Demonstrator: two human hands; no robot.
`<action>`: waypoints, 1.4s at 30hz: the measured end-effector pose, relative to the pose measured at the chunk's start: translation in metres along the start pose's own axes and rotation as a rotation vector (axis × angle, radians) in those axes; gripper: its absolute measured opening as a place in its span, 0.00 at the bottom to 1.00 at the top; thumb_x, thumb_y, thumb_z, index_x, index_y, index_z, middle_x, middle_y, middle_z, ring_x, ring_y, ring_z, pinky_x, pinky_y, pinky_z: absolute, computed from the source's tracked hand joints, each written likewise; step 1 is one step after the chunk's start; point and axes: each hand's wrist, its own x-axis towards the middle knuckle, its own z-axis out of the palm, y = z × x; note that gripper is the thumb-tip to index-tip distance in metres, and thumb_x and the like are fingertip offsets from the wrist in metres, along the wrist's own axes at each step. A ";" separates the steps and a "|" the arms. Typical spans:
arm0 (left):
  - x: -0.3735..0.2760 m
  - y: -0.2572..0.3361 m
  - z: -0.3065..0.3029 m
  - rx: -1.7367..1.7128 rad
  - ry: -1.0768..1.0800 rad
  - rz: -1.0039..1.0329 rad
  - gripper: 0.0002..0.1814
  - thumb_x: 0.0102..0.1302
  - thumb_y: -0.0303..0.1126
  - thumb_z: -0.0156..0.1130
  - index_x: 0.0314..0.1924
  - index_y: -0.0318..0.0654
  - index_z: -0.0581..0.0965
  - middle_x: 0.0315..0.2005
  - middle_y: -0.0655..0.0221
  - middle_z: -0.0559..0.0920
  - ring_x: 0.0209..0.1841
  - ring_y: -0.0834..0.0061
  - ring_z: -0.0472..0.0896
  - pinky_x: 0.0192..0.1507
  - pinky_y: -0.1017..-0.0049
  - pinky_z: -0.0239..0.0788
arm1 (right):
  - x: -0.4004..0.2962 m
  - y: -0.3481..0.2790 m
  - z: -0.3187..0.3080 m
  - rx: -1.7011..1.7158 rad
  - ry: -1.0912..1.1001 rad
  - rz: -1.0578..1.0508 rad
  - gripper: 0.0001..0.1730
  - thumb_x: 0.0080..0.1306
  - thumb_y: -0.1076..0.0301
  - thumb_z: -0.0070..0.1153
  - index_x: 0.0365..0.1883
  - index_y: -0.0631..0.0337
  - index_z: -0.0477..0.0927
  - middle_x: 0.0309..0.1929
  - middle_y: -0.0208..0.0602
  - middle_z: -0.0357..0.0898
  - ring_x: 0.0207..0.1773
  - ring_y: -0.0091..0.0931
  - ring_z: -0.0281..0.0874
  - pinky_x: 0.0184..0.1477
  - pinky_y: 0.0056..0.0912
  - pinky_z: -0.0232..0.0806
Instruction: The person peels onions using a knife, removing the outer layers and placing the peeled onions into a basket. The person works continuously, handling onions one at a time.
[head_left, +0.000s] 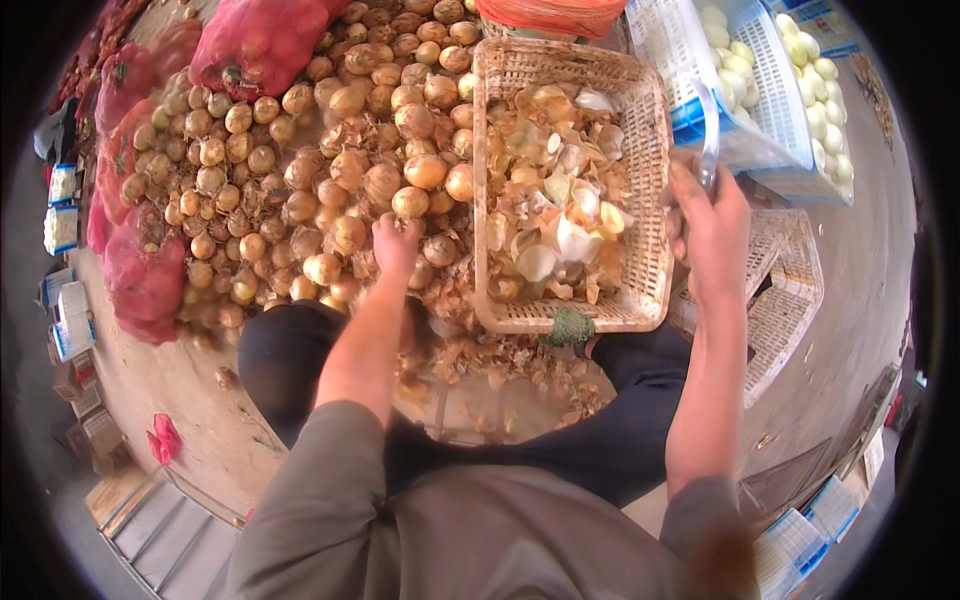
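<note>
My left hand (396, 241) reaches into a large heap of unpeeled onions (349, 169), its fingertips at the lower side of one yellow-brown onion (410, 202); whether they grip it I cannot tell. Raised at the right rim of the basket, my right hand (709, 217) is closed around a curved metal tool (708, 127), perhaps a knife; its lower part is hidden by the fingers. Between my hands stands a dirty pale plastic basket (574, 322) holding onion skins (559, 202) and peeled-off layers. Green netting (568, 327) is tied at its near edge.
Blue-and-white crates (776, 90) with peeled onions (825, 127) stand at upper right. Another pale basket (784, 322) lies right of my leg. Red mesh sacks (255, 45) border the heap. Loose skins (510, 364) cover the floor between my legs. A metal frame (165, 532) is at lower left.
</note>
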 end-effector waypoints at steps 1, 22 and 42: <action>-0.004 0.019 -0.009 0.030 0.026 0.072 0.28 0.65 0.43 0.73 0.61 0.38 0.79 0.58 0.51 0.79 0.58 0.46 0.81 0.60 0.54 0.75 | 0.000 0.003 0.004 -0.019 -0.007 -0.006 0.17 0.77 0.61 0.64 0.54 0.67 0.81 0.29 0.25 0.78 0.23 0.12 0.68 0.22 0.18 0.59; 0.105 0.112 -0.019 0.235 -0.406 0.182 0.36 0.58 0.38 0.76 0.66 0.41 0.74 0.64 0.47 0.75 0.64 0.48 0.79 0.61 0.50 0.76 | -0.001 0.024 0.027 -0.158 -0.140 -0.058 0.15 0.76 0.74 0.63 0.58 0.69 0.81 0.37 0.30 0.84 0.39 0.14 0.78 0.40 0.22 0.71; -0.048 0.274 -0.192 -1.059 -1.051 -0.071 0.32 0.83 0.54 0.49 0.75 0.38 0.68 0.64 0.59 0.81 0.65 0.61 0.82 0.66 0.56 0.76 | -0.021 0.017 0.057 -0.164 -0.166 -0.530 0.35 0.60 0.55 0.81 0.61 0.62 0.84 0.36 0.39 0.79 0.38 0.31 0.74 0.45 0.37 0.71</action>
